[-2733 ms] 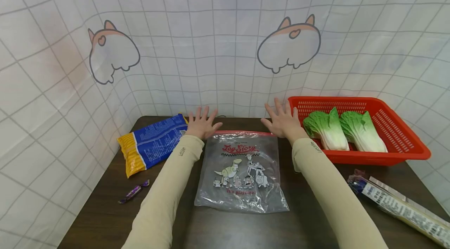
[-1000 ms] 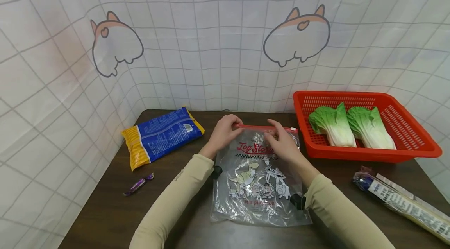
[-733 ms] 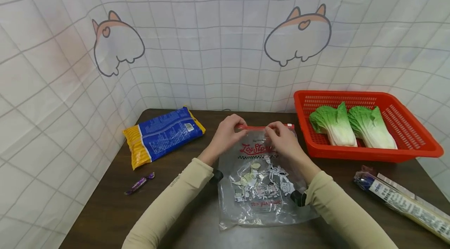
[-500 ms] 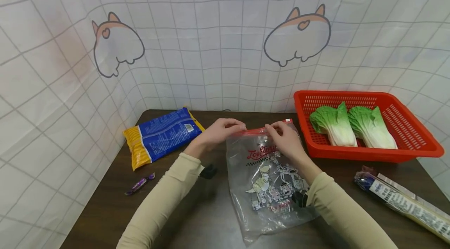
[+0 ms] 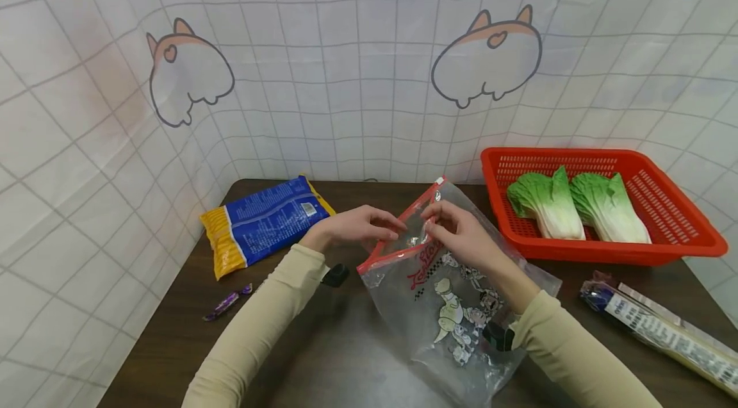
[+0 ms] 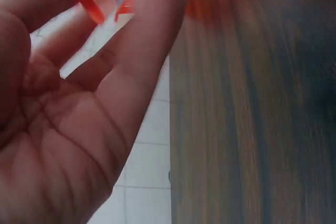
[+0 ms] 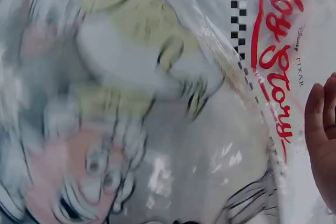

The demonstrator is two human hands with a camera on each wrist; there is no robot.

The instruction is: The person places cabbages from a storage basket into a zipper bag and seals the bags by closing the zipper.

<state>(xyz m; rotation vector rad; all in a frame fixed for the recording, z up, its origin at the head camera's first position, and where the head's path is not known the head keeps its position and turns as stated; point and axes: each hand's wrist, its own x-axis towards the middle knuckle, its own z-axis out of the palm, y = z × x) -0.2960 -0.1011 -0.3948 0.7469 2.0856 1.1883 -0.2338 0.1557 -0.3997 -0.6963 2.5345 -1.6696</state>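
A clear zip bag (image 5: 429, 325) with a red rim and cartoon print hangs tilted over the dark table, its mouth spread apart. My right hand (image 5: 467, 235) pinches the near rim, fingertips and thumb together. At the far rim is my left hand (image 5: 360, 227), its bent fingers and thumb close about the red strip; their exact contact is partly hidden. Blurred pieces of red strip cross the fingers of the left hand (image 6: 94, 98) in the left wrist view. The right wrist view is filled by the bag's print (image 7: 142, 77), with part of my right hand (image 7: 323, 135) at the edge.
A blue and yellow packet (image 5: 268, 222) lies at the back left, a purple-wrapped candy (image 5: 227, 302) nearer. On the right, a red basket (image 5: 611, 254) holds two cabbages (image 5: 550, 209). A long labelled package (image 5: 663, 334) lies in front of it. Patterned cloth (image 5: 346, 75) hangs behind.
Both hands first lay spread beside the flat bag, then took its top edge. The bag has since been lifted and turned, its lower end swinging toward me, and its mouth has parted.
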